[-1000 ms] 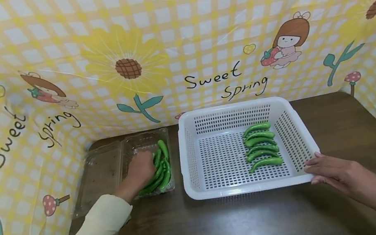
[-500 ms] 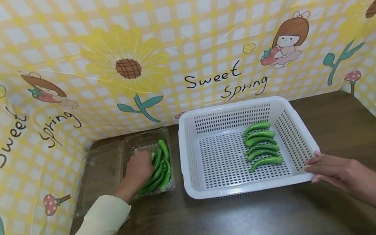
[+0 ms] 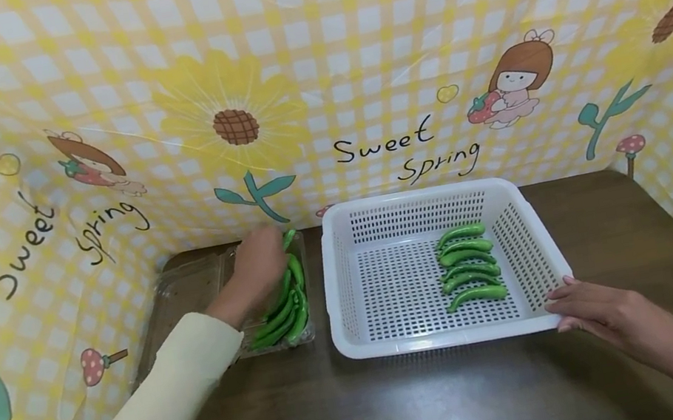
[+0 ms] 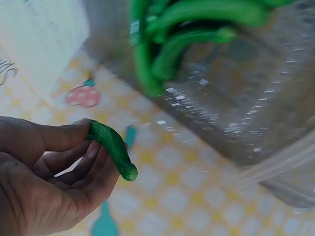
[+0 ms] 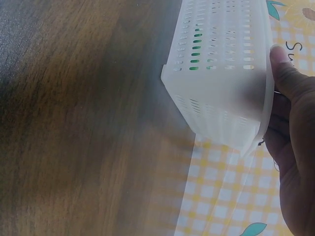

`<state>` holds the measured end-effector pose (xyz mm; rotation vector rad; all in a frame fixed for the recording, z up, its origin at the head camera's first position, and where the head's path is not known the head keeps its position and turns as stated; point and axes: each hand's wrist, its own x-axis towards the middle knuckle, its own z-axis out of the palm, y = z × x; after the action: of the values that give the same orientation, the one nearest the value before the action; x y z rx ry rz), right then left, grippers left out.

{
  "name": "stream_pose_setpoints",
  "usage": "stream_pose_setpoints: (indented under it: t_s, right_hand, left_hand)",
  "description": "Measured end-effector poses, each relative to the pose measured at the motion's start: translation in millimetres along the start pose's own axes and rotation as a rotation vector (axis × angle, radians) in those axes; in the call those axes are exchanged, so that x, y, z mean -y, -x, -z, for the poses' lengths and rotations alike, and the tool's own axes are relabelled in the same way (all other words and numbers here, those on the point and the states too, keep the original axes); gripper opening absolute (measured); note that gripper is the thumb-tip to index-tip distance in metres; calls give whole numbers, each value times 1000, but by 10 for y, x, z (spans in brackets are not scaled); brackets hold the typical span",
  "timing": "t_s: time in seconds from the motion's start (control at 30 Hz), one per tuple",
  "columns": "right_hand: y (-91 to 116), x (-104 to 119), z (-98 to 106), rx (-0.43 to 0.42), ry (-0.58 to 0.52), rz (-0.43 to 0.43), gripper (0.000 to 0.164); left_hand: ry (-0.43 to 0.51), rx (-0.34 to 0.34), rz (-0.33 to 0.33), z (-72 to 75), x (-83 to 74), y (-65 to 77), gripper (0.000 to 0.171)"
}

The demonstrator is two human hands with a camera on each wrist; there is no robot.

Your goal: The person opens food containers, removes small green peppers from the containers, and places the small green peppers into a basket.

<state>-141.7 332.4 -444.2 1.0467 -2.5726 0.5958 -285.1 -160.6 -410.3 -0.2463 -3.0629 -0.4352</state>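
Observation:
My left hand (image 3: 255, 269) is raised above the clear plastic box (image 3: 306, 287) and pinches one curved green pepper (image 4: 110, 143) between thumb and fingers. Below it, several more green peppers (image 3: 282, 323) lie heaped in the box, partly hidden by the hand in the head view. With the right hand (image 3: 621, 313) I grip the near right corner of a white slotted basket (image 3: 454, 338); thumb and fingers lie on either side of its rim in the right wrist view. Inside the basket, several green peppers (image 3: 475, 297) form a column toward the right side.
The box's clear lid (image 3: 180, 305) lies folded open at the left. Box and basket stand side by side on a dark wooden table (image 3: 372, 414). A yellow checked cloth (image 3: 346, 73) rises behind and along both sides.
My left hand has lifted out of the heap and moved up and slightly right, now with a green pepper in its fingers. The right hand has stayed on the basket corner.

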Motion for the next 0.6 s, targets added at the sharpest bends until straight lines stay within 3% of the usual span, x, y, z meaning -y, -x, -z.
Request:
stream_pose_setpoints:
  t_s: [0.23, 0.6]
  right_hand:
    - [-8, -2, -15, -1, -2, 3, 49]
    - [3, -5, -27, 2, -6, -10, 45]
  left_hand:
    - [17, -10, -38, 118, -388, -151, 19]
    - [59, -34, -71, 107, -872, -311, 21]
